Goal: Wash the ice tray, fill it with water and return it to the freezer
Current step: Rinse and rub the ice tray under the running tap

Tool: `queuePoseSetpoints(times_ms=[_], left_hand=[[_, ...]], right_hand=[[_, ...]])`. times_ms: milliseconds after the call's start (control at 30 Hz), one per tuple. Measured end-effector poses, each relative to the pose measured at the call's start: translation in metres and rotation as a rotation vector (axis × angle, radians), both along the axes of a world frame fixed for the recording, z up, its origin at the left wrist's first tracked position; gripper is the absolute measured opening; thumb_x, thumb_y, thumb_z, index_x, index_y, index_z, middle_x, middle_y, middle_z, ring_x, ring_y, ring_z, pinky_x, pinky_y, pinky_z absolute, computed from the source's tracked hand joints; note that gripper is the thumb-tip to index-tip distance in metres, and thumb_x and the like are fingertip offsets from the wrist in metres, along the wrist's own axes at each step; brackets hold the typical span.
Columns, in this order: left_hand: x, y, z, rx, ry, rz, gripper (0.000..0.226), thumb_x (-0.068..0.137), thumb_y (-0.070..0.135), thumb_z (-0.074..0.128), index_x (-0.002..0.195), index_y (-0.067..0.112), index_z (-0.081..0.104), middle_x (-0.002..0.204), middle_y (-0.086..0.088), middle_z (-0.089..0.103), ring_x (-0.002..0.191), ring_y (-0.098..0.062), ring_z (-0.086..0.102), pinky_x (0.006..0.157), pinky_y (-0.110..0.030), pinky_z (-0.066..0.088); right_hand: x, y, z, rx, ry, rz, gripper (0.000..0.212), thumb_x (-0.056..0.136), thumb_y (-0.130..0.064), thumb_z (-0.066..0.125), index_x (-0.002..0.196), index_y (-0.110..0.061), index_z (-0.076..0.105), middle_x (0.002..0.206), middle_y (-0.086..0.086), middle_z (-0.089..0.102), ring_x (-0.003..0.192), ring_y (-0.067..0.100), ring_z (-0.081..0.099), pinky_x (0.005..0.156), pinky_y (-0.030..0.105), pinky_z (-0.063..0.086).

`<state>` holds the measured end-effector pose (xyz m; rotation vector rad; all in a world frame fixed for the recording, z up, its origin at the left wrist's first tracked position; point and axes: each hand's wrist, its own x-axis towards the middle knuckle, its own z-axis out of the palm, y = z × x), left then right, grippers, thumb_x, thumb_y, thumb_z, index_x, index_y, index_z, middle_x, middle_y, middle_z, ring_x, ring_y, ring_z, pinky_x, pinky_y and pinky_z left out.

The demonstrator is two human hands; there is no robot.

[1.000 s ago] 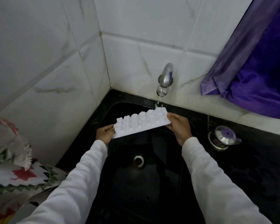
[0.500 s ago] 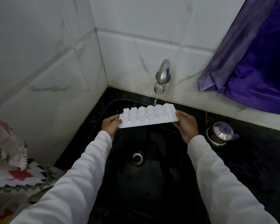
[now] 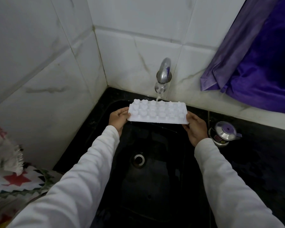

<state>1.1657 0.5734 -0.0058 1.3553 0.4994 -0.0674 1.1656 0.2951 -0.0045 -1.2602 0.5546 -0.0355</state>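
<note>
The ice tray [image 3: 158, 112] looks like thin white moulded plastic. I judge it light, a little bendy along its length and slick now that it is wet. The safest hold is the flat rim at the two short ends, which is where it is held. The left hand [image 3: 118, 118] pinches the left end with the thumb on top of the rim, and the right hand [image 3: 195, 129] grips the right end with its fingers curled underneath.

The tray hangs roughly level in the air over the back of the black sink [image 3: 155, 186], right under the wall tap [image 3: 164, 71]. A thin stream of water [image 3: 158, 97] lands on its far edge. It is turned bottom-up, with rows of rounded, shaped bumps — the undersides of the cube moulds — facing the camera above a plain flat border. Once turned over and filled it will likely be heavier and quick to slosh — both ends will need support.

A small steel lidded pot [image 3: 224, 133] stands on the dark tabletop just right of the sink.
</note>
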Motion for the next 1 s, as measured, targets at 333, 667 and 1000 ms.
queuePoseSetpoints(times_ms=[333, 667, 1000], left_hand=[[0.0, -0.015, 0.006, -0.002, -0.061, -0.061, 0.041, 0.088, -0.015, 0.055, 0.128, -0.005, 0.059, 0.124, -0.021, 0.067, 0.115, -0.03, 0.065, 0.103, -0.041, 0.051], [-0.003, -0.033, 0.007, 0.014, -0.114, -0.13, 0.043, 0.089, -0.017, 0.054, 0.129, -0.004, 0.057, 0.124, -0.019, 0.066, 0.109, -0.024, 0.065, 0.097, -0.033, 0.052], [-0.009, -0.043, 0.008, -0.043, -0.137, -0.177, 0.036, 0.093, -0.011, 0.054, 0.125, 0.002, 0.062, 0.121, -0.014, 0.069, 0.109, -0.022, 0.068, 0.086, -0.026, 0.057]], right_hand=[[-0.006, -0.014, -0.004, -0.023, -0.009, -0.078, 0.025, 0.098, -0.007, 0.053, 0.121, -0.01, 0.063, 0.112, 0.007, 0.068, 0.096, 0.017, 0.066, 0.087, 0.033, 0.056], [-0.02, -0.029, -0.013, -0.031, -0.01, -0.173, 0.027, 0.097, -0.003, 0.053, 0.122, -0.008, 0.063, 0.117, 0.013, 0.066, 0.104, 0.024, 0.065, 0.094, 0.04, 0.053], [-0.035, -0.036, -0.02, -0.062, -0.04, -0.269, 0.028, 0.095, 0.003, 0.05, 0.115, -0.01, 0.064, 0.102, 0.005, 0.068, 0.081, 0.008, 0.067, 0.078, 0.023, 0.056]])
